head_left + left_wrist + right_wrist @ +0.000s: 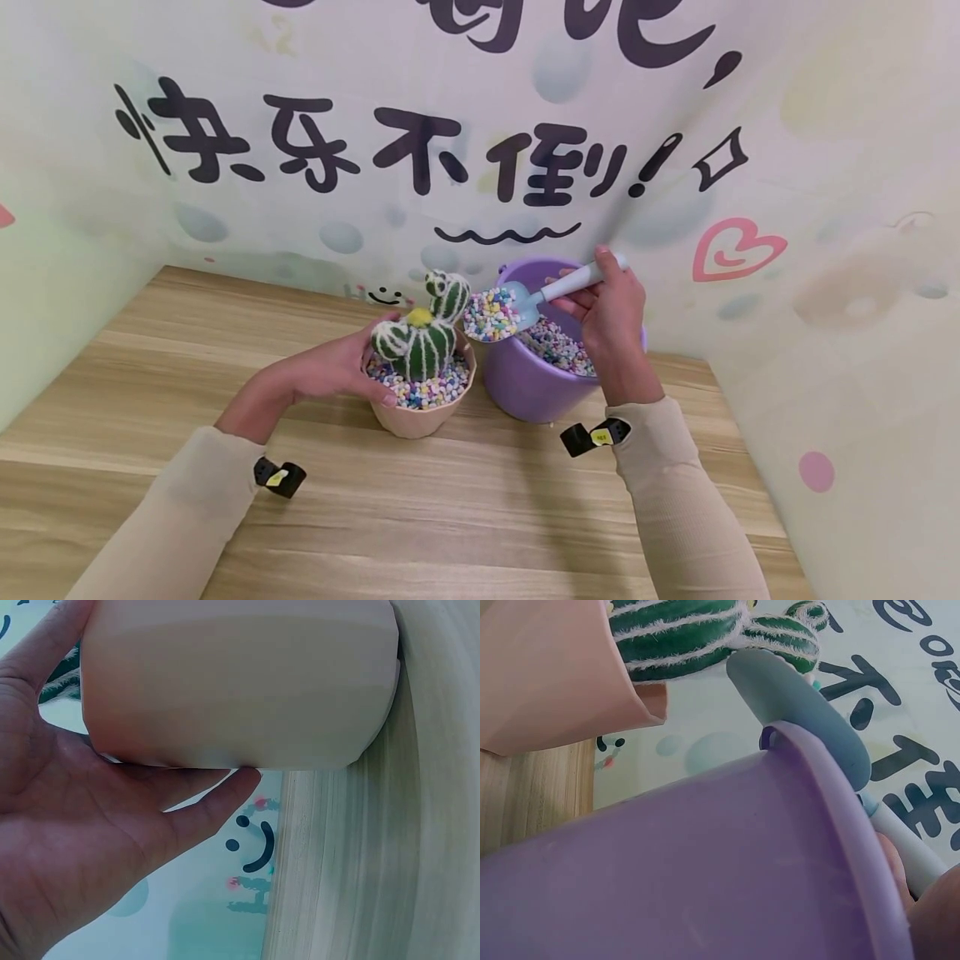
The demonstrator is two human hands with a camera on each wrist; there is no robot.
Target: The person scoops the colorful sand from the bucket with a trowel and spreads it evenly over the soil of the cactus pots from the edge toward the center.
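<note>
My left hand (pixel 341 365) holds the rim of a pale pink flowerpot (pixel 416 422), thumb in front and fingers behind. A green cactus (pixel 423 354) with white fuzzy ribs and a yellow top stands in it, among pastel pebbles. In the left wrist view, the fingers (pixel 217 802) lie along the pot's side. My right hand (pixel 613 321) grips the handle of a light blue trowel (pixel 529 305), whose scoop is heaped with coloured pebbles (pixel 491 314). That scoop hangs between the pot and a purple bucket (pixel 536 387), over the bucket's left rim. More pebbles lie inside the bucket.
Pot and bucket stand side by side on a wood-grain tabletop (pixel 420 525), near its back edge. Behind them rises a printed wall sheet (pixel 360 225) with large dark characters. Another wall panel (pixel 862 375) borders the table on the right.
</note>
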